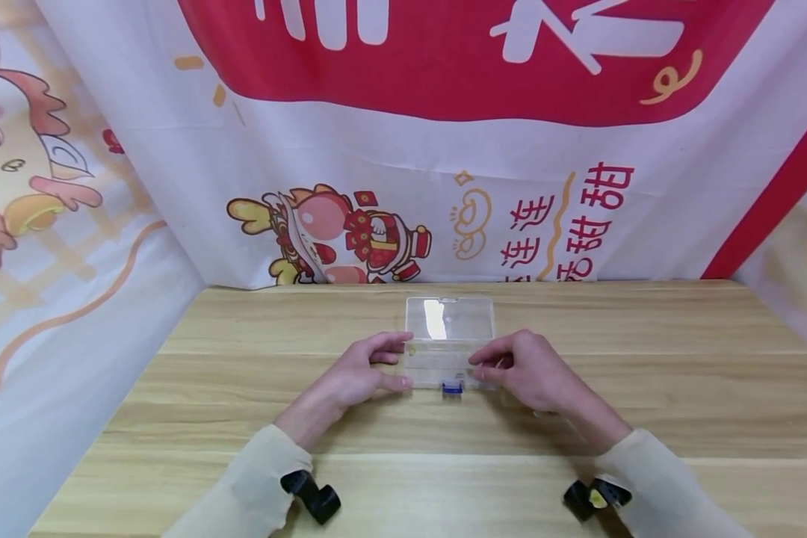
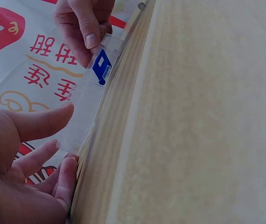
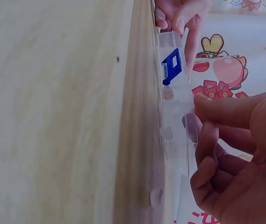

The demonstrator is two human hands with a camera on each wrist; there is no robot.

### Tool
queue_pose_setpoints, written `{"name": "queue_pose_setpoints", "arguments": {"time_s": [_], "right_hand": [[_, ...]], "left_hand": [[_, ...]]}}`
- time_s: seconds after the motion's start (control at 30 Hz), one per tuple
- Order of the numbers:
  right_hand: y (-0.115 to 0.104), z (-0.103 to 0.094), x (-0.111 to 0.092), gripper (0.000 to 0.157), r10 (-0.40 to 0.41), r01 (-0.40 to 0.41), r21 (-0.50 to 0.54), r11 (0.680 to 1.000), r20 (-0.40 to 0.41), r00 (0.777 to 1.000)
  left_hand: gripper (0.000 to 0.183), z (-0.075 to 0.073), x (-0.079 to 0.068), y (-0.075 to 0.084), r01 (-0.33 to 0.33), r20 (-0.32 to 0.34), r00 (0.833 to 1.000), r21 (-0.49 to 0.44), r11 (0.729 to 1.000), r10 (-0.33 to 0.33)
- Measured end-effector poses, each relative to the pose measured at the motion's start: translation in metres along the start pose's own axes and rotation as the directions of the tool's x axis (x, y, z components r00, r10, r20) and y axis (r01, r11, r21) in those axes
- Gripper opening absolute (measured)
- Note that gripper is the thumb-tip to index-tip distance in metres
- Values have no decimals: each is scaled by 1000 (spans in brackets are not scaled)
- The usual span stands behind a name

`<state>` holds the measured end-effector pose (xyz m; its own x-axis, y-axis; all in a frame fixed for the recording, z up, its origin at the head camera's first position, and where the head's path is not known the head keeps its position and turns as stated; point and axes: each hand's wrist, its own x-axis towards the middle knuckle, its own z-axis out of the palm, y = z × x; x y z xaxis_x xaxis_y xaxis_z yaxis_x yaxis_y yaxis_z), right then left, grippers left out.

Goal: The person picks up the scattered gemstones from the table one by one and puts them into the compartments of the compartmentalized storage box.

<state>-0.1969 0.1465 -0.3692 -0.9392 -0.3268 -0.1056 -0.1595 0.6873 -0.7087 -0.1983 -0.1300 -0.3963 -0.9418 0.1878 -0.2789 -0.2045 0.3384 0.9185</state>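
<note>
A clear plastic box [image 1: 437,359] with a blue latch [image 1: 452,388] lies on the table, its transparent lid [image 1: 471,317] folded back. My left hand [image 1: 366,370] holds the box's left end, thumb at the front corner and index finger near the hinge. Over the right end bends my right hand [image 1: 527,370], thumb and index fingertips close together inside the rim. A dark oval shape [image 3: 191,128] shows by these fingertips; I cannot tell whether they pinch it. Small roundish spots [image 3: 168,93] show through the front wall. A tiny yellowish piece [image 1: 412,350] is in the left part.
Under the right wrist, a small roundish piece [image 3: 156,197] lies on the wooden table [image 1: 376,493]. A printed cloth [image 1: 350,142] hangs along the table's back edge, and another [image 1: 33,314] along the left side. Black wrist cameras [image 1: 311,497] sit on both sleeves.
</note>
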Motion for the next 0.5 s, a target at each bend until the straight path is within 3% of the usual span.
{"name": "queue_pose_setpoints", "arguments": {"time_s": [0.5], "right_hand": [[7, -25, -11, 22, -105, 104, 24, 994, 21, 994]], "left_hand": [[71, -1, -2, 1, -10, 7, 1000, -13, 1000, 10]]}}
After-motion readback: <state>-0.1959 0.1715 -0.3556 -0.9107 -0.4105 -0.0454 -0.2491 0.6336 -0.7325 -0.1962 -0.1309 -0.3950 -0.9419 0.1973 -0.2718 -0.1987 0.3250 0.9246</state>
